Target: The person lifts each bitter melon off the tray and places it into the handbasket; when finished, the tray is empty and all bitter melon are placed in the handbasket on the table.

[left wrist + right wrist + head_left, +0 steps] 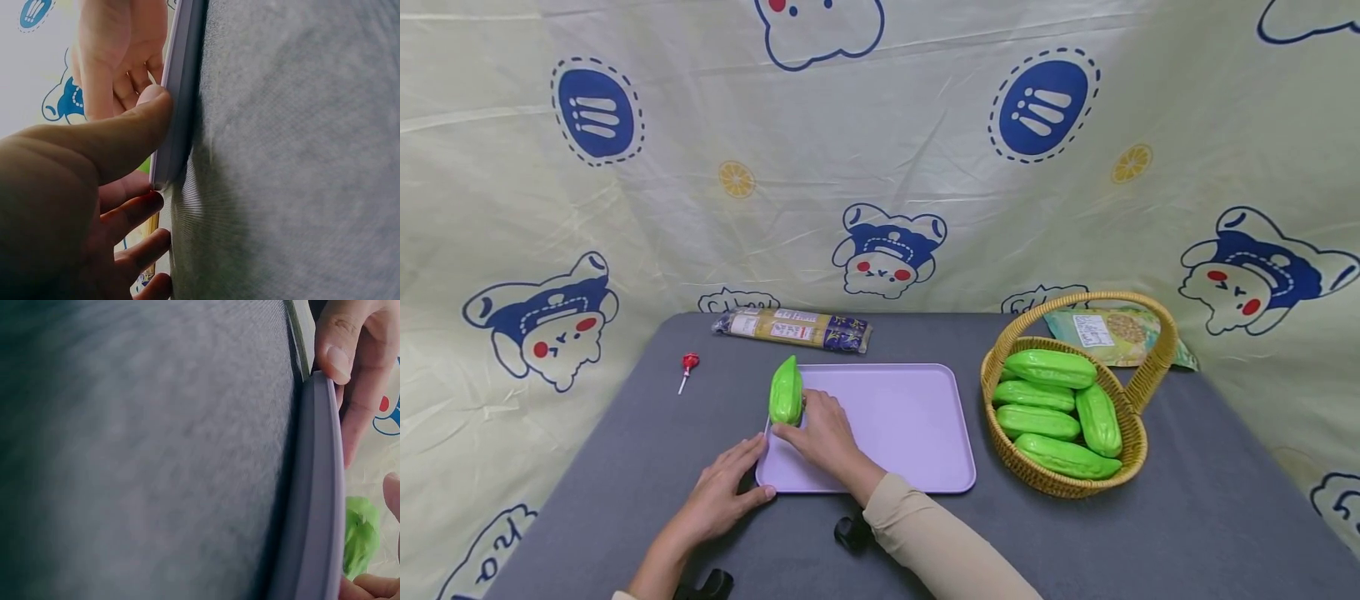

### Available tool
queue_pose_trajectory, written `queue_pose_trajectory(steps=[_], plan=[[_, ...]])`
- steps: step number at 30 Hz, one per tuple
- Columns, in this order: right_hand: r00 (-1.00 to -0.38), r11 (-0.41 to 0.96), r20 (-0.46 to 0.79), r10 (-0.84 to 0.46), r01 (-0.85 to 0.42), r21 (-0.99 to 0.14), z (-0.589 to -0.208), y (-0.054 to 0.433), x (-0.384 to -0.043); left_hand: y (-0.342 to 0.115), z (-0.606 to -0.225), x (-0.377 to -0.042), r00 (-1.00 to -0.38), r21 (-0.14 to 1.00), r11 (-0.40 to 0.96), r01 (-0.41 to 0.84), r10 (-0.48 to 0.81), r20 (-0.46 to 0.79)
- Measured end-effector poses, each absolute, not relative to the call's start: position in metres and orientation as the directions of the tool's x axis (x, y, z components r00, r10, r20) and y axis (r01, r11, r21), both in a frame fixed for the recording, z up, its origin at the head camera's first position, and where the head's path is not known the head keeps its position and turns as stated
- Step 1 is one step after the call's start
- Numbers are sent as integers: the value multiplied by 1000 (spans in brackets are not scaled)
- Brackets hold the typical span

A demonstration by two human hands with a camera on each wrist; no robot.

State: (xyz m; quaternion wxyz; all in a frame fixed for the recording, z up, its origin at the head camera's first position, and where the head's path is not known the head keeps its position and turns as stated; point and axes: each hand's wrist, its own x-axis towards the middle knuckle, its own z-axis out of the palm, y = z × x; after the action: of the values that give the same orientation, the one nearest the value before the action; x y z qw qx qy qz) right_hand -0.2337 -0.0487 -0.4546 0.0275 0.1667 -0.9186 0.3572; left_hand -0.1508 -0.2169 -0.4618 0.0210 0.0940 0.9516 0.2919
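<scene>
A ridged bright green gourd [786, 392] with a pointed tip lies along the left edge of a lilac tray [895, 425]. My right hand [826, 433] reaches over the tray, its fingers against the gourd's right side and its thumb by the near end. In the right wrist view the thumb stands apart from the gourd [360, 537]. At the near left corner my left hand [721, 490] grips the tray, thumb on the front rim and fingers by the left side. From the left wrist view, that thumb presses the tray rim [176, 94]; the gourd is mostly hidden there.
A wicker basket [1138, 400] with a tall handle holds several similar green gourds at the right. Behind it lies a green printed bag [1123, 329]. A pack of noodles [793, 327] lies beyond the tray. A red lollipop [689, 363] is at the left on the grey tabletop [647, 425].
</scene>
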Motion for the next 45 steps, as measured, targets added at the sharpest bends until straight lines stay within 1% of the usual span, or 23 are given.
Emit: queue_pose_trajectory(steps=[10,19,27,30,36,45], plan=[[-966,781,166,-201,-260,-568,-455,-59,-237,-215,-462,-151,-981,565,807,169,195,16],[-969,822,155,-193,-246,-514,-452,-62,-239,-215,-462,-150,-981,556,813,174,195,22],[-961,822,193,-197,-269,-501,-452,-61,-242,-214,-460,-150,-981,567,807,163,192,9],[-959,817,198,-204,-278,-504,-452,-60,-243,-215,-459,-150,-982,569,807,161,190,9],[-955,775,193,-226,-296,-558,-453,-52,-245,-215,-460,-150,-982,567,808,163,191,11],[-929,686,187,-320,-363,-631,-455,-19,-248,-216,-459,-150,-983,561,817,134,179,-26]])
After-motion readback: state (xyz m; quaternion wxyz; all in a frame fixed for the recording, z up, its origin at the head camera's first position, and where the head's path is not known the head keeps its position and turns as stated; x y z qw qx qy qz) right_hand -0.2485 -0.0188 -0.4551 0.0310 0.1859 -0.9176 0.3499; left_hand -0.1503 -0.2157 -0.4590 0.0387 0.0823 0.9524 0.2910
